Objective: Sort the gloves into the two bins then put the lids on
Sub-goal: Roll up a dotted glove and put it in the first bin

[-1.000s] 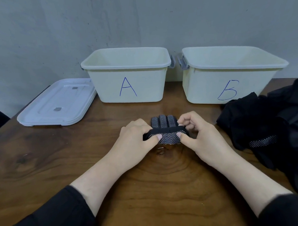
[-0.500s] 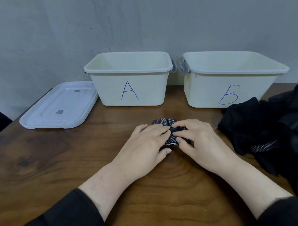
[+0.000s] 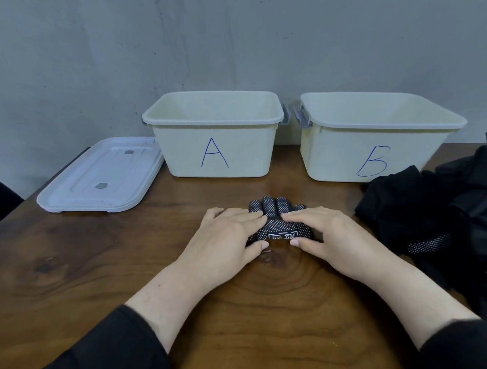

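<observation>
My left hand (image 3: 225, 238) and right hand (image 3: 327, 235) lie flat, fingers straight, pressing the dotted black glove (image 3: 279, 224) onto the table (image 3: 101, 274), near of bin A (image 3: 215, 146) and bin B (image 3: 374, 148).

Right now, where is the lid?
In the head view, the lid lies flat on the table's far left, right beside bin A.

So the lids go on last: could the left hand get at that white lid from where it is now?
Probably yes. The left hand rests on the dotted glove, and only bare table lies between it and the white lid.
</observation>
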The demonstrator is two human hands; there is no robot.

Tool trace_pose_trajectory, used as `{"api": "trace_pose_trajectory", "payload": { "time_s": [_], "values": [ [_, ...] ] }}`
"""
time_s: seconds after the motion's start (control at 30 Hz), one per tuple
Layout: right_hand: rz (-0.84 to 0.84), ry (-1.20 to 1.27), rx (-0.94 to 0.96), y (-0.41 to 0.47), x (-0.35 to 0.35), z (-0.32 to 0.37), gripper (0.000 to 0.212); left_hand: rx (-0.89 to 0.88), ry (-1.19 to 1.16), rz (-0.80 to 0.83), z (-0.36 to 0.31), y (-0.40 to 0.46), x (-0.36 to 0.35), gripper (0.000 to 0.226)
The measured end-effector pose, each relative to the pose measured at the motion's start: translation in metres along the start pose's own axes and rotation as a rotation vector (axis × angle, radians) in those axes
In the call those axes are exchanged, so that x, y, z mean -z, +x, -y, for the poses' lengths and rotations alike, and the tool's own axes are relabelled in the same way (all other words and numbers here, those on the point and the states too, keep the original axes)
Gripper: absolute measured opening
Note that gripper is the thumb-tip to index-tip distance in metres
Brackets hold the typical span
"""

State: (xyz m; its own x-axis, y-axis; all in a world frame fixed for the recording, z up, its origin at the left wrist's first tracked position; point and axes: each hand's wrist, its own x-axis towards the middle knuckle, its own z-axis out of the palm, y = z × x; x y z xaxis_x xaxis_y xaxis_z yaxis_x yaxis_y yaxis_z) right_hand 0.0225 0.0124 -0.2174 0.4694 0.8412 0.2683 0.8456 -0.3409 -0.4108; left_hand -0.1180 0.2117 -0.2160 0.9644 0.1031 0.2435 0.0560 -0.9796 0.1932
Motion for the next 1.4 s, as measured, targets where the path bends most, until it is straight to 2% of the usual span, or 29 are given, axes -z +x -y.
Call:
{"api": "trace_pose_trajectory", "payload": {
  "time_s": [0.1,0.23,0.43,0.57,0.67,0.87,0.97,1.1,1.23,1.4],
  "values": [
    [-0.087,-0.05,0.005,0.0,-0.003,0.004,0.037,0.016,-0.03,-0.038,0.0,0.001,0.0,0.058],
    [-0.099,-0.085,0.01,0.001,-0.002,0.012,0.027,0.026,-0.089,-0.1,0.001,0.002,0.0,0.047],
    [-0.052,0.113,-0.093,-0.004,0.008,0.018,0.021,0.023,-0.153,-0.131,-0.005,-0.001,0.008,0.032],
    [-0.072,0.224,-0.14,-0.005,0.015,0.028,0.013,0.134,-0.319,-0.114,-0.007,-0.004,0.009,0.031],
    [-0.081,0.213,-0.212,-0.003,0.013,0.026,0.012,0.183,-0.385,-0.109,-0.008,0.0,0.006,0.03],
    [-0.087,0.13,-0.343,0.003,0.008,0.02,0.02,0.125,-0.311,-0.258,-0.002,0.005,0.007,0.03],
    [-0.048,0.103,-0.347,0.007,0.009,0.022,0.022,0.026,-0.196,-0.238,0.0,0.005,0.005,0.029],
    [0.081,0.085,-0.36,0.021,0.019,0.028,0.021,-0.005,-0.132,-0.082,-0.003,0.004,-0.001,0.035],
    [0.309,0.06,-0.347,0.049,0.037,0.035,0.017,-0.012,-0.141,-0.075,0.0,0.002,0.0,0.035],
    [0.575,0.057,-0.361,0.078,0.048,0.04,0.035,-0.019,-0.191,-0.079,0.005,0.0,0.0,0.034]
  ]
}}
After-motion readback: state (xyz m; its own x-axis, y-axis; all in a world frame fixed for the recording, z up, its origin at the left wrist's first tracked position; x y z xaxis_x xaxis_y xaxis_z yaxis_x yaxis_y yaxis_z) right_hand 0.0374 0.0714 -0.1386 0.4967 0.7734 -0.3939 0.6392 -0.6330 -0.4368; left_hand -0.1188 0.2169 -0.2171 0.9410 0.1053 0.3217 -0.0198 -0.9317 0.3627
